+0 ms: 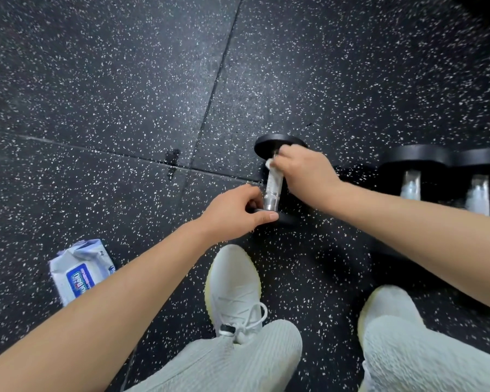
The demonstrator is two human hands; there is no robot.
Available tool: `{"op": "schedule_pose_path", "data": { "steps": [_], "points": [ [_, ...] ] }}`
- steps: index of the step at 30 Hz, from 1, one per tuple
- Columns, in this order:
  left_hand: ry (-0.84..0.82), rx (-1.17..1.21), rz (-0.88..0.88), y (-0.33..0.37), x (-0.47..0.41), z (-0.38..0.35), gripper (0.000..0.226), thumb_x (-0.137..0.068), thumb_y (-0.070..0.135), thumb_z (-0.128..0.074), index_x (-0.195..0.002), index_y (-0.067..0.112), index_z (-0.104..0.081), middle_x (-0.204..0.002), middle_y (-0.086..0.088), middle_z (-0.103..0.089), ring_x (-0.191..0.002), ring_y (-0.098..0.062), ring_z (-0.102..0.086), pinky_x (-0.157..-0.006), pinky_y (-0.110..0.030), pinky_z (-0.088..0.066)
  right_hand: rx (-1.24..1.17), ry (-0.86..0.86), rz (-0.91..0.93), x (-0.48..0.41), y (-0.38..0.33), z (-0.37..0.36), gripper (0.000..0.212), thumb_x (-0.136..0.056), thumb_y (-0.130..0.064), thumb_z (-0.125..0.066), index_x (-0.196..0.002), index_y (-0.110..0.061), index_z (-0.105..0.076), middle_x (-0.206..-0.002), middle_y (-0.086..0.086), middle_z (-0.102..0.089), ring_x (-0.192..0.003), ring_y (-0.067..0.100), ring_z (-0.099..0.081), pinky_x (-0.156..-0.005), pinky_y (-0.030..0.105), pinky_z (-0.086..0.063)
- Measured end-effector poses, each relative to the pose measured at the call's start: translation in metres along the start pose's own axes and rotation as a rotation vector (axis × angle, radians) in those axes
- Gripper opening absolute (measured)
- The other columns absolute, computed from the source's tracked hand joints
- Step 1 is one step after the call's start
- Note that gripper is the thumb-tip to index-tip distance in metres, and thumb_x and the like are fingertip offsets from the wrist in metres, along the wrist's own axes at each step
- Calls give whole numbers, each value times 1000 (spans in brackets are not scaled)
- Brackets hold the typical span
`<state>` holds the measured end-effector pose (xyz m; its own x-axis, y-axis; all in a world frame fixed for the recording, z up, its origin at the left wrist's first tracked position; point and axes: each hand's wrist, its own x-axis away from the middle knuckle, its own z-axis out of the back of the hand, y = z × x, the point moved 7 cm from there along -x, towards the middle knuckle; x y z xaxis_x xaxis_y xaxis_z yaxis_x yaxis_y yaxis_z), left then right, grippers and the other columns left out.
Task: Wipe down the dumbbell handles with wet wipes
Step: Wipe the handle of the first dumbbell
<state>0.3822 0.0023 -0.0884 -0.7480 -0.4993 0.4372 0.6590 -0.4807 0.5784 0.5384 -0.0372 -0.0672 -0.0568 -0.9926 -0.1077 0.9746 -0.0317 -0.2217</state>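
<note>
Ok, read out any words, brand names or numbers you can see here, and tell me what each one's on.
Wet wipes pack: blue label with big white lettering, tilted and partly hidden by the left forearm; too blurred to read.
Same pack: small print around the label; too small to read.
Dumbbell being wiped and other dumbbells on the right: no numbers or marks show.

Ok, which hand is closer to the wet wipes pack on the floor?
Left. The left hand holds the dumbbell's near plate, up and right of the wet wipes pack; the right hand holds a wipe on the handle, farther right.
</note>
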Motion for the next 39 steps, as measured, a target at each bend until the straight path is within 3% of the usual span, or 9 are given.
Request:
{"op": "schedule_pose_path", "data": {
  "steps": [4,10,13,15,17,23,28,34,39],
  "points": [
    [17,69,2,-5,3,2,36,-81,65,-71,-89,31,-58,-91,10,-63,-85,-14,-61,-84,-42,-54,-35,-1,-41,-7,-1,0,20,-81,-1,-67,-95,-15,-70,-87,2,-60,-77,28,-59,-50,32,-41],
    [7,111,35,-12,4,3,35,-78,65,-71,-86,33,-58,-92,11,-65,-89,-14,-63,-87,-45,-54,-214,-151,255,37,-40,-6,19,-84,-13,-59,-94,-21,-73,-89,-5,-59,-80,20,-58,-54,31,-42],
    [1,99,40,-11,4,3,34,-82,62,-73,-85,31,-58,-92,11,-65,-88,-14,-62,-87,-45,-53,-148,-108,124,11,-19,-6,26,-79,-3,-67,-97,-21,-75,-93,-3,-61,-85,25,-63,-55,34,-48],
    [7,96,47,-10,4,4,35,-83,61,-74,-85,29,-58,-92,10,-64,-88,-15,-62,-87,-45,-53,-170,-36,-9,-3,-7,-2,20,-83,-7,-68,-95,-21,-76,-91,-2,-61,-83,28,-63,-54,34,-46],
    [15,93,50,-9,4,5,37,-83,61,-73,-84,28,-57,-93,9,-64,-88,-16,-62,-88,-45,-52,-202,-28,-24,0,-11,-3,14,-87,-13,-66,-94,-21,-76,-91,-1,-60,-82,27,-61,-56,37,-49],
    [49,35,35,-3,7,5,51,-76,75,-71,-81,29,-51,-89,10,-59,-82,-13,-59,-81,-40,-52,-232,-187,317,29,-44,1,16,-88,-15,-61,-93,-20,-76,-87,-3,-58,-78,22,-59,-55,36,-46],
    [59,-19,39,1,7,8,63,-73,83,-68,-82,23,-51,-85,8,-58,-77,-15,-58,-75,-38,-51,-219,-48,57,-9,-11,7,15,-91,-18,-64,-97,-22,-78,-93,-2,-61,-86,26,-63,-59,41,-53],
    [68,-8,44,-3,7,7,51,-77,76,-72,-81,29,-51,-88,10,-58,-79,-10,-58,-73,-35,-49,-332,-229,244,34,-40,-5,22,-88,-12,-63,-101,-27,-74,-101,-6,-63,-88,21,-63,-66,37,-51],
    [49,5,87,-11,8,9,52,-79,74,-71,-85,25,-53,-89,9,-60,-81,-15,-59,-78,-39,-51,-368,-108,78,15,-11,2,16,-88,-13,-71,-98,-25,-76,-104,-10,-65,-87,19,-66,-68,34,-53]
  ]
}}
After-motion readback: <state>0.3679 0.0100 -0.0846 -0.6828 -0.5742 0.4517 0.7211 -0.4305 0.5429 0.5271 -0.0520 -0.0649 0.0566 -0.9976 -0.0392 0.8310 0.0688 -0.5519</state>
